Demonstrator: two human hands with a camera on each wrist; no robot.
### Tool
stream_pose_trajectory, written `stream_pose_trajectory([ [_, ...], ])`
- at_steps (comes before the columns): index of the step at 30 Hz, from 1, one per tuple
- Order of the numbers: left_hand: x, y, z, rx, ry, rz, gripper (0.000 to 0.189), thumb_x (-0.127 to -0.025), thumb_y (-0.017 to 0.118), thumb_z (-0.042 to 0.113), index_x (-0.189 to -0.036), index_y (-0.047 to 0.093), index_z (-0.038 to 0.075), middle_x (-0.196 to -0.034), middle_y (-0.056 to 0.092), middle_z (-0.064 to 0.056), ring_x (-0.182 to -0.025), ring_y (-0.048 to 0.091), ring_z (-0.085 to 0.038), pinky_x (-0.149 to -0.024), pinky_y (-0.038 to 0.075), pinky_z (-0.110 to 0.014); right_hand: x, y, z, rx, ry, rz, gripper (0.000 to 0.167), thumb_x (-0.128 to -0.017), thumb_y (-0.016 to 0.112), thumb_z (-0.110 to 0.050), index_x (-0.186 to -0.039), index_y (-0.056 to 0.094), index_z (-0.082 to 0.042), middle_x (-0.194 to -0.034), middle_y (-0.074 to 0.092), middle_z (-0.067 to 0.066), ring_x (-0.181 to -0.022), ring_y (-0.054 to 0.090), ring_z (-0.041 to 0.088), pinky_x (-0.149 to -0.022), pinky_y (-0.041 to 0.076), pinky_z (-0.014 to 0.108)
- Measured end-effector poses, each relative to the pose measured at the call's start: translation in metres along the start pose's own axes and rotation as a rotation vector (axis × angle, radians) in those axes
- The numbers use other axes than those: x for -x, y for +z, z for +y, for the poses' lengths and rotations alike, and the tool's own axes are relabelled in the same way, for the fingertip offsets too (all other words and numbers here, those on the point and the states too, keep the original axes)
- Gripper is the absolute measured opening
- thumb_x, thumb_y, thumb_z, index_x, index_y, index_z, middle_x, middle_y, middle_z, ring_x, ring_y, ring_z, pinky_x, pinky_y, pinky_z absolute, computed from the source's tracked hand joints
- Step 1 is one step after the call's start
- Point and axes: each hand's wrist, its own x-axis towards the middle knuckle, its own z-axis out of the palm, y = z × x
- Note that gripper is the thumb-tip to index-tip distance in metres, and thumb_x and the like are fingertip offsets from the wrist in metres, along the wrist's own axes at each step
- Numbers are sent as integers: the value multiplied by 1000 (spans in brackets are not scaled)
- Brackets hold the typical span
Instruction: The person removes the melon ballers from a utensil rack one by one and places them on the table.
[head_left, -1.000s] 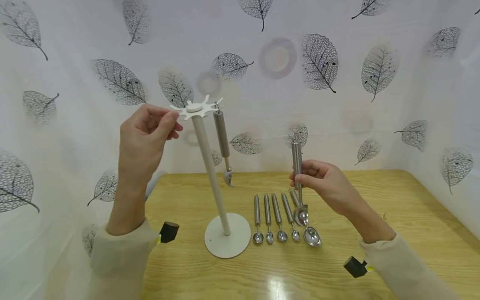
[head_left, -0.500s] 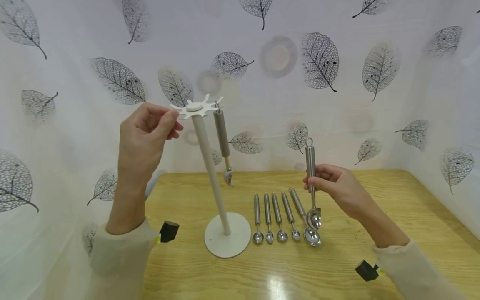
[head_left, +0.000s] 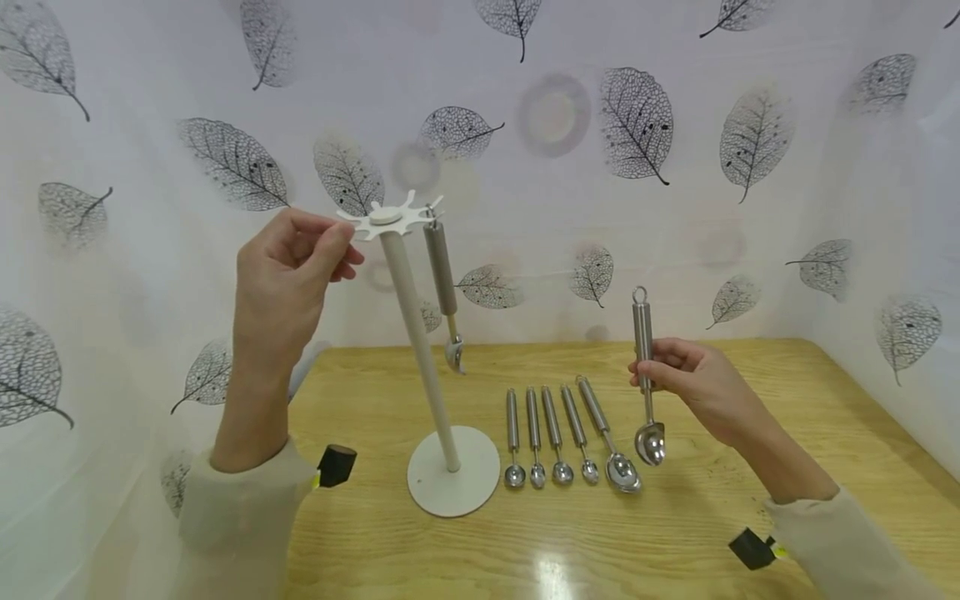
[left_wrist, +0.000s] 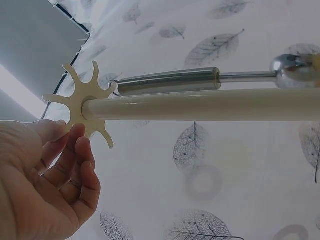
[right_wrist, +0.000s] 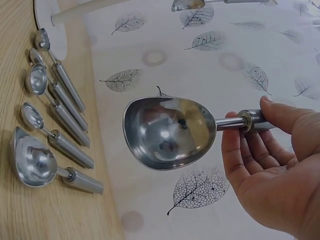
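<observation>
A white stand (head_left: 416, 333) with a star-shaped hook top (head_left: 386, 217) rises from a round base. My left hand (head_left: 281, 292) pinches one prong of that top between thumb and fingers, as the left wrist view also shows. From a prong on the far right side hangs a metal scoop (head_left: 442, 275) by its ring. My right hand (head_left: 693, 383) grips another ice cream scoop (head_left: 643, 333) by its steel handle, upright above the table, ring up and bowl down. In the right wrist view its pointed bowl (right_wrist: 170, 132) faces the camera.
Several metal scoops lie in a row on the wooden table (head_left: 600, 550) between the stand and my right hand; the largest scoop (head_left: 621, 471) is rightmost. A leaf-patterned white curtain (head_left: 555, 200) encloses the table at the back and sides.
My right hand has moved to the right with the ice cream scoop, away from the row of scoops. My left hand stays on the stand's prong.
</observation>
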Motion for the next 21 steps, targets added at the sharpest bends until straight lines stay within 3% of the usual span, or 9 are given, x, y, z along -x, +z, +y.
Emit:
stream_pose_trajectory([
  [9,0,-1,0,23,-5,-3,12,-98,69,9,-102,67,-1,-83,70,-8,-72,64,-19,-71,56,-22,1,-10,13,13,49,28,15,-103,61,-8,-116,66,-3,-103,72,4,-93,70,21,-86,56,27],
  [21,0,-1,-1,14,-7,-1,9,-98,69,10,-101,67,2,-83,70,-8,-72,64,-19,-71,56,-22,0,-19,36,46,168,53,22,-103,63,-15,-118,64,1,-102,73,2,-90,71,20,-86,55,26],
])
